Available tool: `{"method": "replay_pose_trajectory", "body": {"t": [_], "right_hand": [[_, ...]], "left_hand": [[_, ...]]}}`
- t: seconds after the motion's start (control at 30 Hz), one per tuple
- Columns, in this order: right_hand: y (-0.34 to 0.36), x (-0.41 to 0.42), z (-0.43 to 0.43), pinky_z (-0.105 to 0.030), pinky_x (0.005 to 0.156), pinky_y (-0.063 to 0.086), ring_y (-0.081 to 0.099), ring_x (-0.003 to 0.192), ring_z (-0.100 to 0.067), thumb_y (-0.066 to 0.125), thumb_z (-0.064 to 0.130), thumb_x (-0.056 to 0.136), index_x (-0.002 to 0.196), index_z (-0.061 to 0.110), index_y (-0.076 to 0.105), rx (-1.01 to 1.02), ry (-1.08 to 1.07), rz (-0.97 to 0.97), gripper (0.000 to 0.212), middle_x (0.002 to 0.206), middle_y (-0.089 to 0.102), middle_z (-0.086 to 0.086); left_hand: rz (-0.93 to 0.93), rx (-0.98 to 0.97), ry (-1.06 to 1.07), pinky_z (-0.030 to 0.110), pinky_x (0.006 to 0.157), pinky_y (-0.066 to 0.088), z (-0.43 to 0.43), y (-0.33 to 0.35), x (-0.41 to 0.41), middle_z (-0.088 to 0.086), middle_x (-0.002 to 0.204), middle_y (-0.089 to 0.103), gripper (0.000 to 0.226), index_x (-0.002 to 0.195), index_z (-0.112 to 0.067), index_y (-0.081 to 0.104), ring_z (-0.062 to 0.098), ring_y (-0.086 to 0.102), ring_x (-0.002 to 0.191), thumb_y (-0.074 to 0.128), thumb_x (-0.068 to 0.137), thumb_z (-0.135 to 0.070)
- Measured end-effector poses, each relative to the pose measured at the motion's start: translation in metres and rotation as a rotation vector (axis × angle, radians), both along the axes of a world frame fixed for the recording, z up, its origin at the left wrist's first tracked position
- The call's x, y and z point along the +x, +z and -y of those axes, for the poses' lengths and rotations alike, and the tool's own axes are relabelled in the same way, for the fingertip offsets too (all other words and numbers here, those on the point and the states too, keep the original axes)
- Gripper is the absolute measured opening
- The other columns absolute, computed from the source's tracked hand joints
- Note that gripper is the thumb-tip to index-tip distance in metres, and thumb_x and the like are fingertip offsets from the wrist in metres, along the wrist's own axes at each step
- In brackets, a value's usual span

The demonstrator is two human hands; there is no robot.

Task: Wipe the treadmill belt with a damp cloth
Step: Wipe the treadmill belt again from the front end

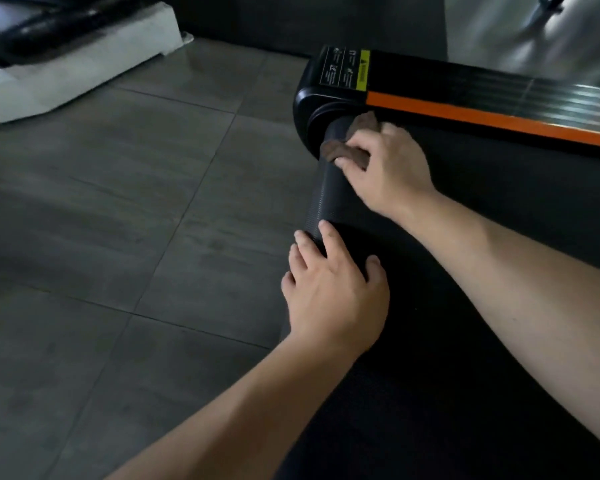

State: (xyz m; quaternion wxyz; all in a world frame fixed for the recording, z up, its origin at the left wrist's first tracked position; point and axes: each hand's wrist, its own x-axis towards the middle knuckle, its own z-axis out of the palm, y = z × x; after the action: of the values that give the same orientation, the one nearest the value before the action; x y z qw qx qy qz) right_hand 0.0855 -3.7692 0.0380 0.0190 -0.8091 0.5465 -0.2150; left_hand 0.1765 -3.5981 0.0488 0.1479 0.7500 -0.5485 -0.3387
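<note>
The treadmill belt (326, 199) is showing in the right half of the frame. It is black, and its end is curving down like a roll with many thin ribs across it. The flat top part is looking smooth and very dark.

The cloth (347, 154) is small, brown and soft, and it is bunching into folds. It is sitting on the rounded end of the belt, a little above the middle of the frame, right beside the shiny black end cap (312, 109).

The right hand (385, 171) is reaching in from the right edge with a long, straight arm. Its fingers are curling over the cloth, gripping it and pressing it on the belt.

The left hand (333, 289) is coming up from the bottom of the frame. It is lying flat on the rounded belt end below the cloth, fingers spread and nearly straight, holding nothing.

A long side rail (465, 81) is running to the right edge, with shiny grooves, an orange stripe (465, 116) and a yellow sticker (362, 69). Big grey floor tiles (118, 202) are filling the left side. A white blocky thing (84, 64) is sitting in the upper left.
</note>
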Motion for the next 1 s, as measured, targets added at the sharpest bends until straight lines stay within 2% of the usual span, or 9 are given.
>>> {"method": "replay_pose_trajectory", "body": {"t": [0.1, 0.27, 0.37, 0.43, 0.5, 0.67, 0.77, 0.9, 1.0], "right_hand": [[0.003, -0.014, 0.013, -0.04, 0.078, 0.05, 0.06, 0.096, -0.029, 0.063, 0.045, 0.092, 0.107, 0.023, 0.07, 0.035, 0.099, 0.017, 0.028, 0.107, 0.063, -0.012], [0.006, -0.037, 0.064, -0.031, 0.072, 0.04, 0.063, 0.101, -0.028, 0.058, 0.042, 0.098, 0.116, 0.022, 0.067, 0.031, -0.161, 0.064, 0.029, 0.115, 0.064, -0.009], [0.0, -0.03, 0.043, -0.031, 0.069, 0.043, 0.063, 0.091, -0.024, 0.06, 0.05, 0.094, 0.107, 0.024, 0.067, 0.051, -0.006, 0.052, 0.029, 0.104, 0.067, -0.005], [-0.001, -0.031, 0.018, -0.03, 0.069, 0.044, 0.061, 0.082, -0.021, 0.064, 0.053, 0.089, 0.094, 0.028, 0.066, 0.078, 0.172, 0.054, 0.025, 0.094, 0.065, -0.003], [0.001, -0.04, 0.013, -0.031, 0.07, 0.044, 0.057, 0.082, -0.019, 0.066, 0.05, 0.089, 0.095, 0.026, 0.068, 0.062, 0.255, 0.037, 0.024, 0.095, 0.061, -0.003], [0.007, -0.034, 0.054, -0.032, 0.069, 0.043, 0.062, 0.094, -0.024, 0.06, 0.049, 0.095, 0.107, 0.022, 0.068, 0.037, -0.058, 0.058, 0.03, 0.103, 0.064, -0.003], [0.0, -0.029, 0.037, -0.032, 0.069, 0.045, 0.062, 0.088, -0.022, 0.063, 0.058, 0.088, 0.1, 0.025, 0.063, 0.078, 0.013, 0.032, 0.035, 0.099, 0.066, -0.002], [0.009, -0.039, 0.019, -0.029, 0.066, 0.04, 0.057, 0.078, -0.013, 0.069, 0.049, 0.088, 0.092, 0.029, 0.064, 0.16, 0.206, -0.014, 0.021, 0.088, 0.062, 0.006], [0.014, -0.044, 0.037, -0.034, 0.071, 0.048, 0.061, 0.083, -0.021, 0.065, 0.049, 0.091, 0.099, 0.028, 0.067, 0.087, 0.105, -0.023, 0.023, 0.093, 0.063, 0.001]], "left_hand": [[0.152, -0.06, 0.022, 0.049, 0.121, 0.021, -0.003, -0.007, -0.01, 0.018, 0.17, 0.007, 0.082, 0.163, -0.016, 0.0, 0.032, 0.009, 0.156, 0.036, 0.102, -0.056], [0.252, -0.106, 0.062, 0.05, 0.115, 0.03, -0.002, -0.015, -0.018, 0.02, 0.167, 0.017, 0.081, 0.162, -0.013, 0.005, 0.034, 0.02, 0.152, 0.032, 0.101, -0.058], [0.284, -0.114, 0.065, 0.05, 0.113, 0.032, -0.001, -0.016, -0.019, 0.019, 0.166, 0.02, 0.08, 0.162, -0.013, 0.007, 0.034, 0.023, 0.15, 0.031, 0.1, -0.059], [0.289, -0.115, 0.066, 0.05, 0.113, 0.032, -0.001, -0.016, -0.019, 0.019, 0.165, 0.021, 0.08, 0.161, -0.013, 0.007, 0.034, 0.023, 0.15, 0.032, 0.1, -0.059], [0.286, -0.114, 0.068, 0.05, 0.114, 0.032, -0.001, -0.016, -0.019, 0.018, 0.166, 0.02, 0.08, 0.161, -0.014, 0.007, 0.033, 0.022, 0.151, 0.031, 0.1, -0.059], [0.296, -0.13, 0.067, 0.049, 0.113, 0.033, 0.0, -0.018, -0.019, 0.017, 0.164, 0.022, 0.08, 0.161, -0.015, 0.007, 0.032, 0.024, 0.15, 0.03, 0.1, -0.06], [0.306, -0.124, 0.07, 0.05, 0.11, 0.035, 0.0, -0.019, -0.018, 0.017, 0.162, 0.025, 0.078, 0.159, -0.015, 0.009, 0.033, 0.027, 0.147, 0.031, 0.099, -0.061], [0.3, -0.125, 0.075, 0.051, 0.109, 0.036, 0.0, -0.018, -0.019, 0.017, 0.16, 0.028, 0.078, 0.158, -0.015, 0.011, 0.034, 0.029, 0.146, 0.031, 0.099, -0.061], [0.295, -0.136, 0.079, 0.051, 0.109, 0.037, 0.0, -0.018, -0.019, 0.016, 0.16, 0.029, 0.078, 0.159, -0.015, 0.012, 0.034, 0.03, 0.145, 0.032, 0.099, -0.06]]}}
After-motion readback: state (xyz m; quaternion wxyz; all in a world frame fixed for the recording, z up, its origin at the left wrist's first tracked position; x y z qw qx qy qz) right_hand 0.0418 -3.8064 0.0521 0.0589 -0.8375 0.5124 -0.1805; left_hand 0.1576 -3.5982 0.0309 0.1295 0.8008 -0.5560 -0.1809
